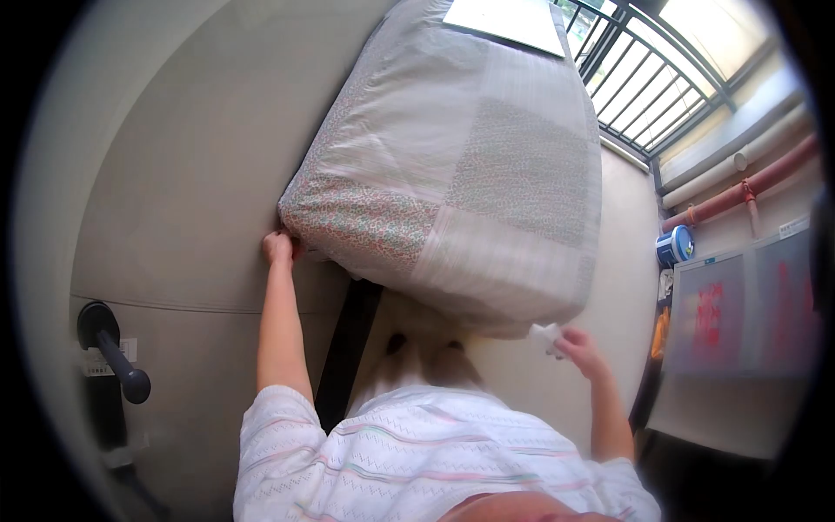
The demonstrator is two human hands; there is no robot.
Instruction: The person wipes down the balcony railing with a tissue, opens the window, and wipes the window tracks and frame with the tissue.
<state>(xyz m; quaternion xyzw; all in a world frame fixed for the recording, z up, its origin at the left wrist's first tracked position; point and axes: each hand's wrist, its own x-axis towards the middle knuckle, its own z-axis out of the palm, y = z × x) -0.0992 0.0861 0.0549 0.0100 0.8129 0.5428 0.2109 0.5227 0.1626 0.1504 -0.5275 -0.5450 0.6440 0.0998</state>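
Left hand (278, 248): curled at a corner of the patchwork cover (531, 174), fingers' hold hidden, can't tell.
Right hand (577, 345): pinching a white wad (544, 335) (tissue or cloth, too blurred), near the cover's hem.
Cover: draped, before the person.
Handling: probably gentle; hard tugging might shift the white board (509, 24) on top.
Obstacle: dark bar (350, 348) beside left forearm.
Around: bucket (675, 247), railing (648, 74).
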